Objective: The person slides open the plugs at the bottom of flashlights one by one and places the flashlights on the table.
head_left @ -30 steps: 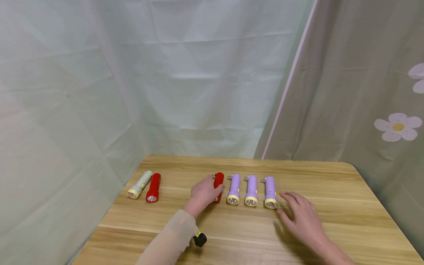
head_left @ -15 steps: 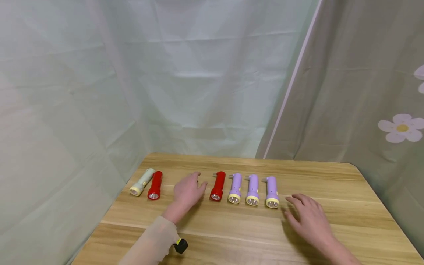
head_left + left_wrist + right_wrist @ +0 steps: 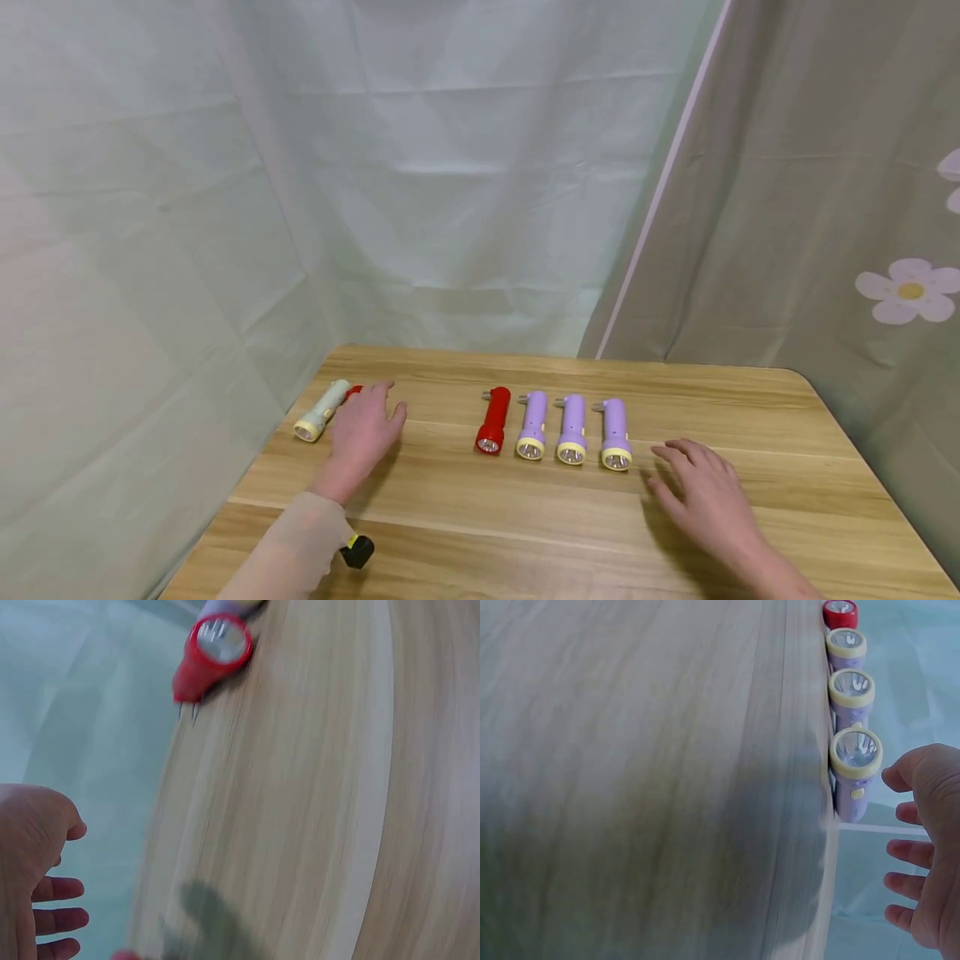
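My left hand point(image 3: 363, 429) hovers over the left red flashlight point(image 3: 355, 390), covering most of it in the head view; its fingers are loosely bent and I cannot tell whether they touch it. Beside that lies a pale green flashlight point(image 3: 322, 410) with a cream head. Farther right, a second red flashlight point(image 3: 492, 421) begins a row, followed by three purple flashlights point(image 3: 533, 425) with cream heads. Metal plug prongs stick out from these. My right hand point(image 3: 705, 500) is to the right of the row, fingers relaxed, holding nothing. The right wrist view shows the nearest purple flashlight point(image 3: 853, 776) beside it.
A wood-grain table point(image 3: 465, 533) carries everything. Pale curtains point(image 3: 450, 208) hang behind its far edge and on the left, and a grey-brown curtain with flowers point(image 3: 757, 208) hangs at the right. A black wrist device point(image 3: 357, 552) sits at the left cuff.
My left hand has let go of the right red flashlight and moved left, over the other red one. The right hand has shifted only slightly to the right in view.
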Tool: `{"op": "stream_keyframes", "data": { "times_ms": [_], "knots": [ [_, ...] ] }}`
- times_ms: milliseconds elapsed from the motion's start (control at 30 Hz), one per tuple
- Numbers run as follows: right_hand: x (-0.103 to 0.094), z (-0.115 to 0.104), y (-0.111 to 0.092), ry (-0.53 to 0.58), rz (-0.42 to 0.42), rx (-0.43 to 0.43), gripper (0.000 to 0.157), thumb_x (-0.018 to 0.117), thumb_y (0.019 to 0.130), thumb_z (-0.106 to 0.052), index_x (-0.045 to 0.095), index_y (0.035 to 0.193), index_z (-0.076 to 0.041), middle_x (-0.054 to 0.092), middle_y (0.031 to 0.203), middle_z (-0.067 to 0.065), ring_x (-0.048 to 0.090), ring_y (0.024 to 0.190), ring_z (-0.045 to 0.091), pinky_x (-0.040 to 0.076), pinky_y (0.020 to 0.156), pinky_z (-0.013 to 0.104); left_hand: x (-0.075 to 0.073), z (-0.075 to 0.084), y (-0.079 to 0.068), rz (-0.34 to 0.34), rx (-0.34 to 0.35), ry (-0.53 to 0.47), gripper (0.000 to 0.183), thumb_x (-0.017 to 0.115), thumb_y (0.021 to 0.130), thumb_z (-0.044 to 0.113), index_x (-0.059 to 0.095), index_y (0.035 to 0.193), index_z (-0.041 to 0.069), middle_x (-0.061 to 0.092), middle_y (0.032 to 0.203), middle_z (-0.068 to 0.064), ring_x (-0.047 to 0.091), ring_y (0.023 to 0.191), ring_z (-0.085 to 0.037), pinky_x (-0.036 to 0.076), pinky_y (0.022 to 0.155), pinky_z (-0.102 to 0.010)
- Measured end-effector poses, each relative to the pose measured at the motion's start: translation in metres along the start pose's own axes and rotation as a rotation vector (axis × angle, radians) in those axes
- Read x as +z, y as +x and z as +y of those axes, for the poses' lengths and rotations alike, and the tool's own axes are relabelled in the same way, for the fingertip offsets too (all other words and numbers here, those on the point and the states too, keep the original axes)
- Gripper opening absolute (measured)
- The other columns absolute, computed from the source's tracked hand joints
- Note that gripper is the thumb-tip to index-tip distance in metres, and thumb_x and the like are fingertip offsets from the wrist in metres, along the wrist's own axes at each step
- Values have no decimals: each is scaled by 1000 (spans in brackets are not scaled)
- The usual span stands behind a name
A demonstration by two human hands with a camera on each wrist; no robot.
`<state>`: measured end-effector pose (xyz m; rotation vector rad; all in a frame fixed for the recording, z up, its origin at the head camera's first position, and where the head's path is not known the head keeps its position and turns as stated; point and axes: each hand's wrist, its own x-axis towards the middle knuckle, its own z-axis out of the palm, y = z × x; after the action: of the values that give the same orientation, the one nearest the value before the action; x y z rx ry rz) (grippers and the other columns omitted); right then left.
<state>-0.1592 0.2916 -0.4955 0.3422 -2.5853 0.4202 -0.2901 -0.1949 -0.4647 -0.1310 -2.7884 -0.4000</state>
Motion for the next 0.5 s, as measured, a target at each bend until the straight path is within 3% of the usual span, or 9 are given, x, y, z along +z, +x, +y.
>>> {"op": "stream_keyframes", "data": {
  "times_ms": [267,500],
  "knots": [
    [-1,0,2,0,-5,-12,44,81,84,-26,69,122,-8,64,126,17,56,118,41,39,94,65,-11,-43,3,-2,-70,30,45,61,96,30,61,129,-1,66,105,-22,64,86,-43,51,66,-57],
    [1,-3,4,3,0,-31,43,82,83,-26,70,121,-8,65,124,15,57,116,39,41,92,65,-13,-59,4,-126,-157,41,52,58,97,33,52,137,-1,63,106,-23,62,82,-38,50,61,-52]
  ]
}}
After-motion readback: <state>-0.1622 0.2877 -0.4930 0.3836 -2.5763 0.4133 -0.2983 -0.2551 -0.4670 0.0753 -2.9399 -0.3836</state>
